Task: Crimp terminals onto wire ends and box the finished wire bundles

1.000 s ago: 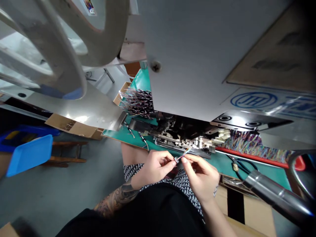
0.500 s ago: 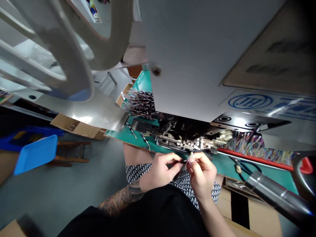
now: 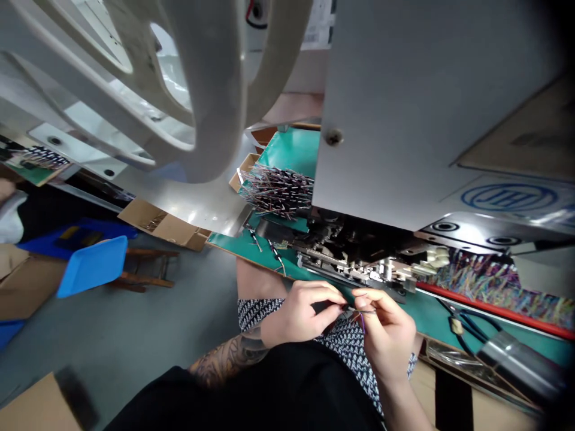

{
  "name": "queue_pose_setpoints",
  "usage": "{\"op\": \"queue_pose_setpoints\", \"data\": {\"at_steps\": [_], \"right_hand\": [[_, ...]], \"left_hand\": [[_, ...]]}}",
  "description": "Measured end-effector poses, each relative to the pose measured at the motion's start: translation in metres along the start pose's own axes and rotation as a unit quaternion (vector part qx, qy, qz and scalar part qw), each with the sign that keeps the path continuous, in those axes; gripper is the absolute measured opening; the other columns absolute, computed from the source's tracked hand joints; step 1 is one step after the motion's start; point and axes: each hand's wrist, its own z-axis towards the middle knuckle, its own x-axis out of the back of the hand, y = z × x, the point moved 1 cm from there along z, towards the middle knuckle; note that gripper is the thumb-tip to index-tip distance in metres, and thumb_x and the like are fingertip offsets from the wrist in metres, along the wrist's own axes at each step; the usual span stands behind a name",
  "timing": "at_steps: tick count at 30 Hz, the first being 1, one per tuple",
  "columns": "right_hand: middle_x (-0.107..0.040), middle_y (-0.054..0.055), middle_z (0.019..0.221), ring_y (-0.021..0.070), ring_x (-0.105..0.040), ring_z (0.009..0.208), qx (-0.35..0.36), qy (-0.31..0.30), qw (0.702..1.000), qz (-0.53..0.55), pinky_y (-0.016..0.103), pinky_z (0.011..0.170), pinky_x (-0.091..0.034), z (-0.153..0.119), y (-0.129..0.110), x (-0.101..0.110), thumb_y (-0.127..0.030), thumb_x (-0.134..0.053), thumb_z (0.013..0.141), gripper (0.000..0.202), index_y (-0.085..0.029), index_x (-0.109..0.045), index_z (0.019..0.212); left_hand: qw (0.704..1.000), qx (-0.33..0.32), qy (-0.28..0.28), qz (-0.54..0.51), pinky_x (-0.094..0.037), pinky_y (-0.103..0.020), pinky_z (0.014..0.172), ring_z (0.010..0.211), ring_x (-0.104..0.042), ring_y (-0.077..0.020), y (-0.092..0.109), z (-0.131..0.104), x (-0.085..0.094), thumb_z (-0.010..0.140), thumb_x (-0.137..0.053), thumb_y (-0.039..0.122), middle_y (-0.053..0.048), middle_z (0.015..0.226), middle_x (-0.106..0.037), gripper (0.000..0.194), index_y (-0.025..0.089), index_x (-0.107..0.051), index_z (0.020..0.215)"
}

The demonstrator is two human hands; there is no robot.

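My left hand (image 3: 308,312) is closed in a pinch on the dark end of a short cable (image 3: 348,309). My right hand (image 3: 389,326) pinches the thin loose wires at its other end, and a purple strand hangs below the fingertips. Both hands are close together over my lap, just in front of the metal mechanism (image 3: 354,266) of a machine. Fingers hide much of the cable. Two similar short cables with black sleeves (image 3: 277,254) lie on the green table top (image 3: 229,242) left of the mechanism.
The grey machine housing (image 3: 395,108) rises above the hands. Behind lies a heap of black-sleeved cables (image 3: 281,190). On the right are a red tray (image 3: 494,308) of coloured wires, dark-handled pliers (image 3: 471,323) and a metal cylinder (image 3: 521,359). A blue stool (image 3: 94,266) stands left.
The view has turned left, so things appear shifted right. My fingertips have shifted on the cable, and its thin wires, one purple, now show at my right fingers.
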Motion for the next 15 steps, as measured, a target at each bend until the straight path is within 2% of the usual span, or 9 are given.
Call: {"op": "queue_pose_setpoints", "data": {"at_steps": [3, 7, 10, 15], "right_hand": [[-0.075, 0.006, 0.081, 0.0146, -0.058, 0.06, -0.048, -0.025, 0.998, 0.037, 0.025, 0.053, -0.048, -0.001, 0.0036, 0.0032, -0.04, -0.083, 0.087, 0.021, -0.019, -0.081, 0.085], [-0.058, -0.001, 0.062, 0.0114, -0.041, 0.05, -0.121, -0.042, 0.988, 0.081, 0.024, 0.046, -0.031, -0.0023, 0.0052, 0.0039, -0.044, -0.08, 0.091, 0.026, -0.019, -0.078, 0.087], [-0.052, -0.002, 0.056, 0.0125, -0.041, 0.05, -0.106, -0.041, 0.992, 0.05, 0.025, 0.047, -0.031, -0.0021, 0.0015, 0.0023, -0.047, -0.079, 0.091, 0.031, -0.019, -0.076, 0.081], [-0.067, 0.002, 0.067, 0.0162, -0.056, 0.058, -0.038, 0.015, 0.999, -0.03, 0.027, 0.055, -0.046, -0.0041, -0.0036, 0.0016, -0.047, -0.08, 0.089, 0.03, -0.02, -0.077, 0.077]], "left_hand": [[1.0, -0.013, -0.001, 0.005, -0.063, -0.033, 0.077, 0.084, -0.077, -0.0219, -0.0002, -0.0001, 0.0011, 0.096, -0.069, 0.017, -0.012, 0.096, -0.081, 0.012, 0.015, -0.081, 0.097], [1.0, -0.001, 0.005, 0.007, -0.062, -0.034, 0.079, 0.085, -0.077, -0.0223, -0.0018, -0.0005, 0.0, 0.095, -0.07, 0.016, -0.012, 0.096, -0.081, 0.011, 0.014, -0.081, 0.098], [1.0, 0.0, 0.016, 0.01, -0.063, -0.034, 0.081, 0.086, -0.077, -0.0215, -0.0017, -0.0001, -0.0001, 0.096, -0.071, 0.017, -0.011, 0.098, -0.082, 0.011, 0.016, -0.081, 0.099], [0.999, 0.008, 0.012, 0.028, -0.064, -0.034, 0.084, 0.09, -0.078, -0.0205, -0.0017, -0.0008, 0.0016, 0.098, -0.068, 0.017, -0.01, 0.101, -0.082, 0.014, 0.017, -0.081, 0.103]]}}
